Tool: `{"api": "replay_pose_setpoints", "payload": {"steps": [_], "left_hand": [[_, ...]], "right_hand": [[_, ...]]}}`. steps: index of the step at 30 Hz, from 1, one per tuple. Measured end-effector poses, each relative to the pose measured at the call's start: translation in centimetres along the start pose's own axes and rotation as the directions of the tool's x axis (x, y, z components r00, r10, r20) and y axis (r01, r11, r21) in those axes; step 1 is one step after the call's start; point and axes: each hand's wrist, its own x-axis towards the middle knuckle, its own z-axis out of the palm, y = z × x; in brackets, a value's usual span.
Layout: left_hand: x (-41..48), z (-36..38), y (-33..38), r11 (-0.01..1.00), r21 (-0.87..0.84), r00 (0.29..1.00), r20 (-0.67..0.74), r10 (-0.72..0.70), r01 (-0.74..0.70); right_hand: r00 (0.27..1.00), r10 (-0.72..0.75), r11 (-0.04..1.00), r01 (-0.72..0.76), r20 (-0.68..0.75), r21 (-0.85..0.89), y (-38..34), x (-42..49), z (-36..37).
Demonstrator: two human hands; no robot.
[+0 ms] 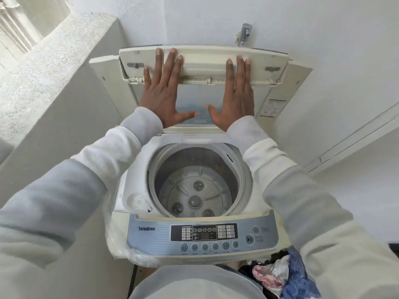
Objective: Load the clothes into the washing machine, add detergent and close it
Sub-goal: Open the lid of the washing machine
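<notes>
White plastic with pale blue trim made up the top-loading washing machine (138,165) that filled the middle of the frame. Its cream folding plastic lid (205,59) stood raised and doubled back at the top centre, close to the wall. Below it the round grey metal drum (195,190) lay open, and I saw nothing in it but the ribbed plate at its bottom. The heap of mixed clothes (278,272), blue, pink and dark fabric, sat in the lower right corner of the frame, just beside the machine's front and well apart from the drum.

My left hand (164,91) and my right hand (235,93) lay flat on the lid, fingers straight and spread, thumbs pointing toward each other. They pressed against it and gripped nothing.

I judged this to be the opening step: the lid was up and no loading had begun. The next move called for lifting both palms away once the lid would stand by itself. Then I would reach to the lower right, gather the clothes and drop them into the drum. No detergent was in view, so I would have to find it.
</notes>
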Motion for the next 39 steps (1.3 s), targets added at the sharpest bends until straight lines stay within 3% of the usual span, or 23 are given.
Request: {"api": "replay_pose_setpoints", "payload": {"steps": [3,7,10,21,24,28,32,39], "left_hand": [[3.5,-0.1,-0.5,0.996,-0.038,0.995,0.071,-0.073,0.076],[8.1,0.3,-0.8,0.977,-0.055,0.966,0.171,-0.193,0.205],[9.9,1.1,-0.6,0.966,-0.035,0.943,0.227,-0.242,0.257],[11.3,0.9,-1.8,0.965,-0.015,0.915,0.322,-0.244,0.262],[10.7,0.3,-1.9,0.97,0.018,0.949,0.202,-0.243,0.244],[6.8,0.4,-0.5,0.971,0.055,0.967,0.096,-0.235,0.231],[1.9,1.5,1.3,0.99,0.015,0.984,0.106,-0.143,0.142],[-5.9,3.7,8.1,0.997,-0.059,0.974,0.227,-0.028,0.043]], "right_hand": [[0.987,0.065,0.997,-0.059,0.149,-0.049,0.1,3.8,0.4],[0.918,0.167,0.985,-0.137,0.36,-0.109,0.0,8.7,0.6],[0.878,0.202,0.979,-0.171,0.434,-0.111,0.1,10.6,1.4],[0.894,0.191,0.981,-0.171,0.405,-0.087,0.3,10.8,2.5],[0.918,0.187,0.981,-0.158,0.35,-0.108,0.2,9.3,1.9],[0.904,0.25,0.968,-0.242,0.346,-0.067,0.5,5.3,1.3],[0.912,0.282,0.955,-0.296,0.297,0.001,0.8,0.3,0.2],[0.888,0.361,0.932,-0.358,0.286,-0.065,3.2,-10.9,-3.0]]}}
